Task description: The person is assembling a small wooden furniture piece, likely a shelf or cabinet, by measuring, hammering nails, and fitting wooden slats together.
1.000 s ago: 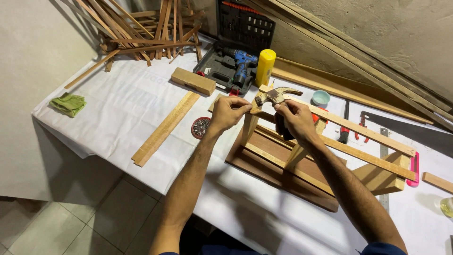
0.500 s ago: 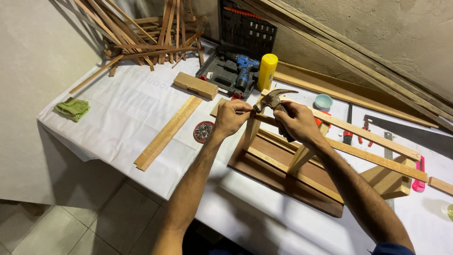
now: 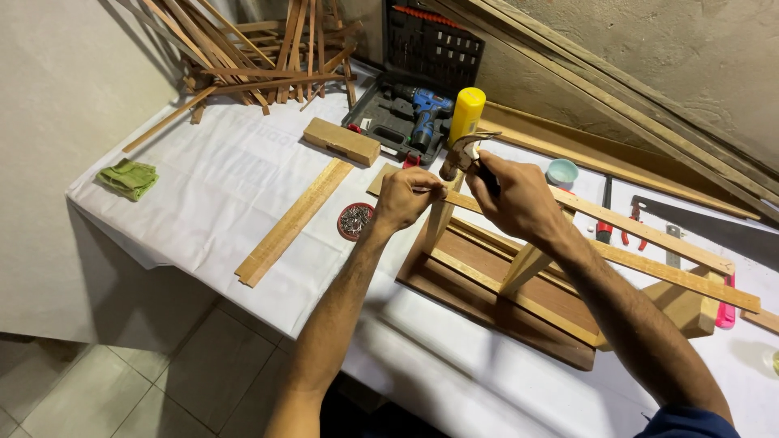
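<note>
from the head view i have my right hand [image 3: 519,199] wrapped shut around the handle of a claw hammer [image 3: 464,151], choked up close to the head, which is raised just above and a little beyond the top of the upright wooden post [image 3: 439,219] of the wooden frame [image 3: 519,284]. my left hand [image 3: 406,199] sits just left of that post top, fingers [image 3: 430,191] pinched closed on something small there, probably a nail, though it is too small for me to tell. the post's long axis runs up and down, and a long wooden rail [image 3: 649,235] crosses its top and runs away to the right. the hammer head lies up and slightly right of the pinch, so the right hand is the striking side and the left is nearer the post. the frame stands on a dark board on the white-covered bench [image 3: 203,195]; a round tin of nails [image 3: 355,221] is just left of my left wrist, a yellow bottle [image 3: 467,113] and a blue cordless drill [image 3: 426,113] lie beyond.
</note>
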